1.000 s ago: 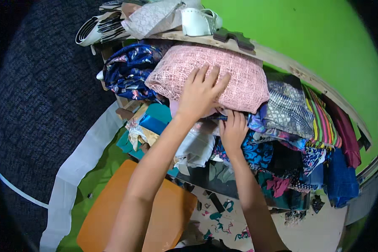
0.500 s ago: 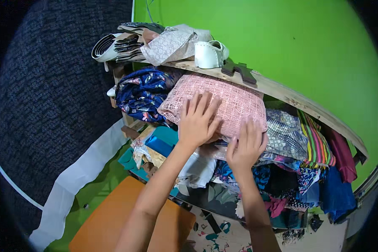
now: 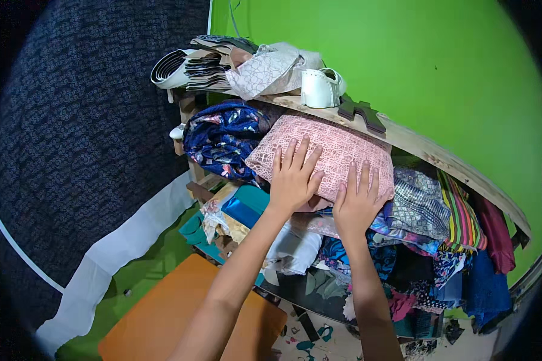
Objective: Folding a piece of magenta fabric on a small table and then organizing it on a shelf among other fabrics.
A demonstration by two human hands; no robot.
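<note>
Pink lacy bundle (image 3: 337, 144): directly below the wooden shelf board (image 3: 421, 141), tucked under its front edge; top contact hidden.
Slide-out risk: soft cloth below probably supports it unevenly; if both palms ease off, bundle could slump forward.
Shelf-top risk: white perforated cuff (image 3: 319, 90) and dark brown notched piece (image 3: 362, 115) sit on the board, near its front edge; an upward bump could knock them off.
Snag risk: navy floral fabric (image 3: 217, 135) under board's left end; sideways shove could drag it.
Left hand (image 3: 293, 185): below board, on bundle's front, fingers spread upward, thumb out; grip unclenched, grasping nothing.
Right hand (image 3: 356, 207): below board, right of the other, fingers up; grip also unclenched, flat against bundle.
Forearms: rise from below board, angled inward.
</note>
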